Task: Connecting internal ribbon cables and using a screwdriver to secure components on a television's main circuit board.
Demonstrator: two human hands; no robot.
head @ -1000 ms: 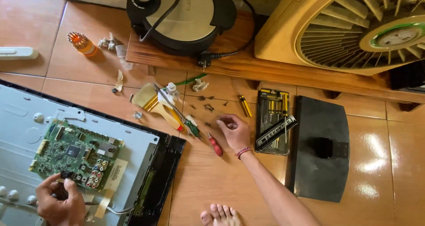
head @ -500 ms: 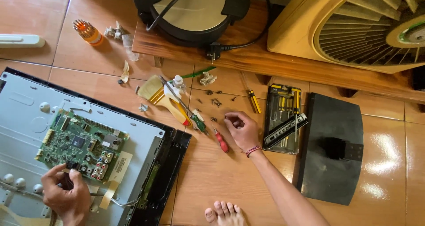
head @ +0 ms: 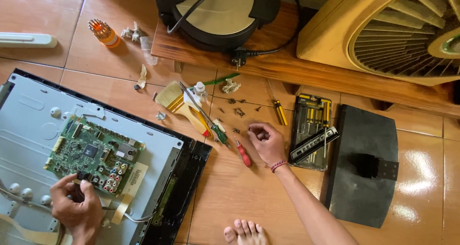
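Note:
My left hand (head: 75, 207) pinches a connector at the near edge of a green circuit board (head: 93, 154), which is mounted on the grey metal back of an opened flat screen (head: 33, 110). My right hand (head: 266, 140) hovers on the tiled floor with its fingers curled over small loose screws (head: 237, 111); whether it holds one I cannot tell. A red-handled screwdriver (head: 243, 154) lies just left of that hand. A paintbrush (head: 184, 103), a green-handled screwdriver (head: 218, 132) and a small white bottle (head: 200, 89) lie farther left.
An open screwdriver-bit case (head: 311, 130) and a black stand base (head: 364, 166) lie right of my right hand. A round black appliance (head: 218, 12) and a yellow box fan (head: 388, 29) sit on a wooden plank (head: 287, 70). An orange bit holder (head: 103, 32) stands farther left. My foot (head: 244, 233) shows below.
The camera has tipped down and slightly left. My right hand has curled its fingers over the screws. My left hand stays at the board's near edge.

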